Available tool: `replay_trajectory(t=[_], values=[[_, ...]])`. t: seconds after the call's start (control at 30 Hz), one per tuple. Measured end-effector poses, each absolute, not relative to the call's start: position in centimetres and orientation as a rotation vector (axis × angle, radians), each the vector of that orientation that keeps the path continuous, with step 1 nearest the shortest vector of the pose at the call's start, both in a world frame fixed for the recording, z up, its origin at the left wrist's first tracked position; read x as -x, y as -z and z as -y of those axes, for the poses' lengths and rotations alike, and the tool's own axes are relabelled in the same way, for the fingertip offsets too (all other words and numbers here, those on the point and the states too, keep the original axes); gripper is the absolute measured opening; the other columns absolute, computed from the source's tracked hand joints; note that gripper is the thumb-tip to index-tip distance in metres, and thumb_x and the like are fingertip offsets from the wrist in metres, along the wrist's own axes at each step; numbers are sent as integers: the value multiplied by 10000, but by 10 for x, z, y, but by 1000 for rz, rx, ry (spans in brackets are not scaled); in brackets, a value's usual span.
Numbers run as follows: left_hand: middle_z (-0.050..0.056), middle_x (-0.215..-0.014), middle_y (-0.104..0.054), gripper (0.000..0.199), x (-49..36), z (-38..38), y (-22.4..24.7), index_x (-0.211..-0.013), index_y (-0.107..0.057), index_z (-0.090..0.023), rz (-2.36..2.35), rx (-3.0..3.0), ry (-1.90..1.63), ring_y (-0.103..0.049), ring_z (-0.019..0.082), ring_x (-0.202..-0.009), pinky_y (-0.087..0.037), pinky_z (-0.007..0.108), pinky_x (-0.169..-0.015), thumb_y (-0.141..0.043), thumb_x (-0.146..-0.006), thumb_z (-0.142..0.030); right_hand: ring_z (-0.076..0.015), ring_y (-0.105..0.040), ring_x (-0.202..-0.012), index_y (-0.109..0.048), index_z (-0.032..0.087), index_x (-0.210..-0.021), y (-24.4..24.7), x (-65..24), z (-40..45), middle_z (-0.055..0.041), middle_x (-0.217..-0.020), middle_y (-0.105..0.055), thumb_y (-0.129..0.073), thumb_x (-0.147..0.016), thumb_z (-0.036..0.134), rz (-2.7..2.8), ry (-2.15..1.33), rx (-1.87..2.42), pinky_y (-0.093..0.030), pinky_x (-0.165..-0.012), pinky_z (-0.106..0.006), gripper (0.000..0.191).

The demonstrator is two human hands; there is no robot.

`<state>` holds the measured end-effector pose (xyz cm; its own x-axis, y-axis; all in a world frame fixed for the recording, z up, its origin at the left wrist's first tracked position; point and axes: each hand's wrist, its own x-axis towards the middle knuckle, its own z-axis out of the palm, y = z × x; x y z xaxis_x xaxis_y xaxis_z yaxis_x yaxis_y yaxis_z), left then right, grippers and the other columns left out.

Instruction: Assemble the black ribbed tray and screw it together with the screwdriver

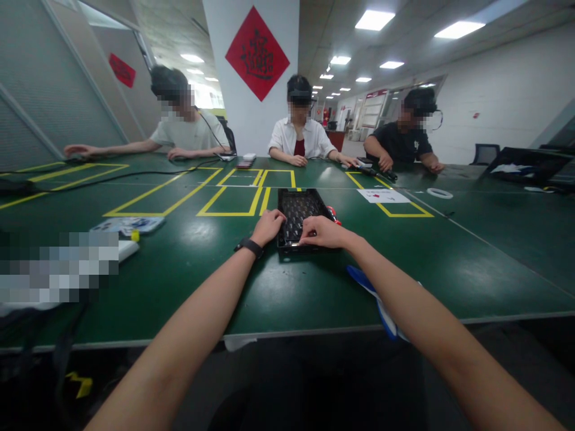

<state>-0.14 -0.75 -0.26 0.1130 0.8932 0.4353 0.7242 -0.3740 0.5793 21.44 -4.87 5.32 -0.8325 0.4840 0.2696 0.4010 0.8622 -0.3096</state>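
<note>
A black rectangular tray [291, 249] lies on the green table in front of me, with rows of small shiny pieces [297, 216] inside it. My left hand [270, 225] is closed on the tray's left rim, a dark band around its wrist. Over the tray's near right part, my right hand [320, 231] has its fingertips pinched together, pointing down at the near inner edge. Whatever sits between those fingers is too small to make out. A small bright spot shows beside the fingertips. Red round objects [333, 214] peek out past the tray's right side, partly hidden.
Blue-and-white pliers-like handles [381, 305] lie under my right forearm by the table's front edge. Yellow tape [229, 214] marks rectangles on the table [188, 281]. A white sheet [384, 196] and a tape roll [439, 193] are to the right. Several people sit opposite.
</note>
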Motion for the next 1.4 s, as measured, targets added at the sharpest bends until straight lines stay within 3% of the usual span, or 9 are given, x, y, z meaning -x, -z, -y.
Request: replay_trajectory(t=[0.53,0.93,1.07,1.17,1.27,1.4], values=[[67,-910,-641,285,2,3,3,-834,-663,-180,-1613,-2174,-1086,-502,231,-981,-393,366,-923,-381,-804,-202,-73,-485,-620,-736,120,-781,-54,-214,51,-19,-713,-551,-658,-768,268,2651,-391,651,-370,-594,-205,167],[69,-939,-637,283,2,7,4,-866,-666,-176,-1630,-2105,-1121,-508,222,-1010,-394,361,-945,-395,-801,-225,-101,-532,-685,-725,130,-821,-56,-216,50,-42,-767,-604,-602,-811,389,2664,-369,721,-389,-651,-222,286],[61,-1042,-637,297,3,13,4,-981,-647,-171,-1578,-2021,-1146,-534,210,-1013,-410,341,-935,-452,-760,-207,-152,-568,-814,-689,153,-864,-58,-226,46,-76,-876,-644,-411,-910,420,2370,-54,1124,-392,-722,-256,388],[51,-1100,-626,353,4,25,2,-1068,-618,-186,-1534,-1977,-1129,-553,208,-998,-427,345,-919,-466,-751,-206,-203,-586,-943,-644,187,-1028,-55,-240,39,-106,-1052,-647,-394,-914,350,2092,100,1526,-409,-758,-286,320],[45,-1128,-617,372,3,36,0,-1087,-612,-196,-1443,-2033,-1084,-537,211,-1058,-406,350,-968,-475,-742,-193,-242,-607,-962,-633,164,-1044,-50,-254,31,-156,-1076,-640,-441,-879,417,1978,7,1904,-436,-774,-318,357],[55,-1137,-606,360,1,41,1,-1063,-625,-186,-1419,-2078,-1088,-520,208,-1091,-388,355,-1001,-464,-741,-172,-253,-619,-986,-636,176,-1038,-45,-263,22,-150,-1063,-657,-408,-854,557,1886,-166,2067,-455,-797,-346,480]])
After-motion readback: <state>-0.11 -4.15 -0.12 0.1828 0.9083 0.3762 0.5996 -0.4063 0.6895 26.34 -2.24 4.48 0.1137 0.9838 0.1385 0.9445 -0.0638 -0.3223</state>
